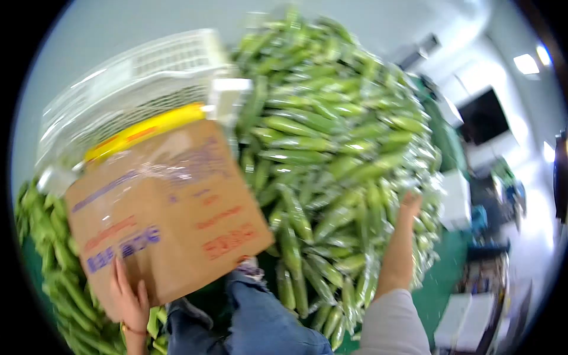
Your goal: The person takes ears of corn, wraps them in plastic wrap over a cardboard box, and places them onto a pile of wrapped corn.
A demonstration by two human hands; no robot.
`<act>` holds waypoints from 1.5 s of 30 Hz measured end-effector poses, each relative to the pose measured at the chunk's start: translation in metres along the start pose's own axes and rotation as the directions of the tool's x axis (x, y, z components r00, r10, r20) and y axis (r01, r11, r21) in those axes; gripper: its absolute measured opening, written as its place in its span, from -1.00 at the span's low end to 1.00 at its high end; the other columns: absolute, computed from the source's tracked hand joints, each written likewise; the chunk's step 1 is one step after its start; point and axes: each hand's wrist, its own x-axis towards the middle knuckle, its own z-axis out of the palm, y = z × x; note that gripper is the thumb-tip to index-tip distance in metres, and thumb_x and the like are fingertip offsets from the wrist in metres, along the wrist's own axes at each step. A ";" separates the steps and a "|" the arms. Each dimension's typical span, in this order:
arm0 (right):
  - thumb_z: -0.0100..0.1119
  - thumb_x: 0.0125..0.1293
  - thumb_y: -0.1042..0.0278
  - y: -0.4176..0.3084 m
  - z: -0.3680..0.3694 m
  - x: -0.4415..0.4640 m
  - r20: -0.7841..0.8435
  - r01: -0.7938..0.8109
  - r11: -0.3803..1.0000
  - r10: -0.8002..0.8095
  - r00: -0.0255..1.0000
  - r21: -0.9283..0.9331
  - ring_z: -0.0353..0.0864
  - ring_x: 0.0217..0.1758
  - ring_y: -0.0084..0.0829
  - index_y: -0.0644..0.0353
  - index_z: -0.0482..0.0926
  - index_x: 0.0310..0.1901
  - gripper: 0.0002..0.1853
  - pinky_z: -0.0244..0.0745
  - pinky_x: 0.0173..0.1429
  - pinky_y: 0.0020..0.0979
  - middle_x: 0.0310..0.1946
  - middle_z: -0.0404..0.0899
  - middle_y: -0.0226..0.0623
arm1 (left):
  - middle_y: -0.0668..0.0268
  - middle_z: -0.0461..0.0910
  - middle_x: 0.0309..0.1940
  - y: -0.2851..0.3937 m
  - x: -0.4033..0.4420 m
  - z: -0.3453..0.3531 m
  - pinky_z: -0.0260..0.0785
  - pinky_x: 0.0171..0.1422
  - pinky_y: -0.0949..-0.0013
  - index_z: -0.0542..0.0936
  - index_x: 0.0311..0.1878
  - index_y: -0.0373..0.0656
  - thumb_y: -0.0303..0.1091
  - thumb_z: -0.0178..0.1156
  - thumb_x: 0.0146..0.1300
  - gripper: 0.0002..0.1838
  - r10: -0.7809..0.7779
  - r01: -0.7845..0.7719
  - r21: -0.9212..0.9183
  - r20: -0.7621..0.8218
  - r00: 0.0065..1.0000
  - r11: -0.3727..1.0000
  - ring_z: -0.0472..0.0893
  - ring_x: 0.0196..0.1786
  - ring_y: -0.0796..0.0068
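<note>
Left hand (131, 299): while its fingers lie outstretched, it touches the brown cardboard box (171, 201).
Box: spreads up and right from those fingers.
Right hand (409, 204): well right, at long green plastic-wrapped vegetables (299, 144); grip cannot be told.

Packing room, bagged vegetables (299, 144) (heaped), crate (177, 61)

A cardboard box (171, 201) lies left of centre, with a crate (177, 66) along its far side. Loose vegetables (68, 287) lie to its left; a heap of wrapped vegetables (337, 154) spreads rightward from it. A screen (484, 117) is at far right.
</note>
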 end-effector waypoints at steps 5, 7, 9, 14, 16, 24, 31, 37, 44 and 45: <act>0.18 0.40 0.34 0.130 0.116 -0.268 0.695 0.049 0.762 0.561 0.449 -0.646 0.54 0.20 -0.28 0.27 0.44 0.20 -0.61 0.45 0.31 -0.34 0.09 0.55 -0.08 | -0.05 0.28 0.39 -0.021 0.038 -0.031 0.20 0.45 0.11 0.36 0.38 -0.20 -0.36 0.40 0.04 -0.22 -0.044 0.051 0.083 -0.080 0.996 0.995 0.30 0.42 -0.08; 0.36 0.23 0.32 0.144 0.123 -0.404 0.839 0.756 0.615 0.516 -0.174 -0.222 0.42 0.36 -0.20 0.21 0.33 0.37 -0.31 0.35 0.37 -0.23 0.31 0.43 -0.17 | 0.02 0.23 0.44 -0.041 0.056 -0.018 0.20 0.45 0.12 0.32 0.42 -0.17 -0.33 0.42 0.05 -0.18 -0.142 0.143 -0.004 -0.072 0.987 0.990 0.27 0.44 -0.07; 0.32 0.24 0.31 0.172 0.141 -0.488 0.882 0.786 0.606 0.299 -0.366 0.121 0.39 0.33 0.02 0.16 0.55 0.15 -0.56 0.28 0.42 -0.19 0.16 0.53 -0.12 | 0.03 0.29 0.42 -0.051 0.091 -0.015 0.26 0.42 0.15 0.36 0.40 -0.14 -0.33 0.38 0.12 -0.26 -0.099 0.099 -0.009 -0.166 0.981 0.995 0.38 0.37 -0.01; 0.29 0.24 0.35 0.199 0.184 -0.518 0.891 0.773 0.614 0.246 -0.382 0.162 0.54 0.03 -0.05 0.21 0.65 -0.25 -0.86 0.40 0.15 -0.16 -0.10 0.65 -0.22 | 0.19 0.64 -0.02 -0.099 0.170 0.001 0.46 0.11 0.13 0.52 -0.32 -0.12 -0.41 0.17 0.11 -0.93 0.522 -0.497 0.164 -0.219 0.824 0.852 0.60 0.09 0.08; 0.27 0.26 0.36 0.205 0.158 -0.486 0.937 0.798 0.600 0.242 -0.251 0.059 0.53 -0.16 -0.15 0.23 0.63 -0.30 -0.87 0.42 -0.01 -0.24 -0.31 0.56 -0.18 | 0.21 0.57 -0.34 -0.094 0.154 -0.014 0.49 -0.10 0.18 0.46 -0.33 -0.12 -0.38 0.11 0.14 -0.93 0.435 -0.413 0.216 -0.066 0.898 0.885 0.61 -0.21 0.20; 0.19 0.26 0.54 0.106 0.052 -0.434 0.726 0.774 0.626 0.576 -0.377 -0.095 0.57 -0.33 -0.39 0.27 0.57 -0.34 -0.97 0.44 -0.19 -0.41 -0.47 0.58 -0.27 | 0.23 0.53 -0.37 -0.071 -0.061 -0.036 0.50 -0.25 0.28 0.52 -0.26 -0.18 -0.42 0.20 -0.01 -0.80 0.376 -0.382 -0.002 -0.177 0.910 0.924 0.59 -0.29 0.24; 0.18 0.26 0.54 0.083 0.038 -0.456 0.673 0.742 0.641 0.639 -0.373 -0.197 0.58 -0.36 -0.42 0.31 0.55 -0.33 -0.96 0.43 -0.20 -0.45 -0.44 0.61 -0.25 | 0.08 0.54 -0.06 -0.138 -0.119 0.000 0.41 0.14 0.08 0.49 0.08 -0.23 -0.26 0.26 0.16 -0.56 -0.207 0.232 0.123 -0.185 0.961 0.965 0.53 0.04 0.04; 0.18 0.31 0.50 0.085 0.040 -0.457 0.613 0.757 0.585 0.721 -0.323 -0.290 0.63 -0.40 -0.48 0.34 0.57 -0.30 -0.92 0.48 -0.25 -0.50 -0.44 0.65 -0.23 | 0.15 0.43 0.10 -0.289 -0.068 0.041 0.37 0.13 0.02 0.16 0.50 0.12 -0.24 0.37 0.13 -0.12 -0.566 0.538 0.412 -0.065 0.822 0.735 0.43 0.13 0.05; 0.15 0.34 0.44 0.072 0.042 -0.470 0.569 0.804 0.460 0.800 -0.191 -0.377 0.70 -0.34 -0.26 0.28 0.58 -0.25 -0.91 0.54 -0.22 -0.34 -0.40 0.68 -0.16 | 0.01 0.48 0.24 -0.233 -0.103 0.006 0.43 0.21 0.12 0.23 0.46 -0.14 -0.32 0.21 0.30 -0.32 -0.535 0.613 0.016 -0.470 0.702 0.790 0.55 0.18 0.13; 0.15 0.34 0.43 0.068 0.042 -0.472 0.553 0.808 0.437 0.816 -0.170 -0.396 0.70 -0.32 -0.22 0.28 0.58 -0.24 -0.90 0.54 -0.21 -0.33 -0.38 0.68 -0.15 | -0.02 0.48 0.26 -0.180 -0.087 -0.034 0.44 0.21 0.23 0.23 0.45 -0.25 -0.44 0.16 0.30 -0.35 -0.733 0.660 -0.318 -0.326 0.597 0.680 0.57 0.18 0.19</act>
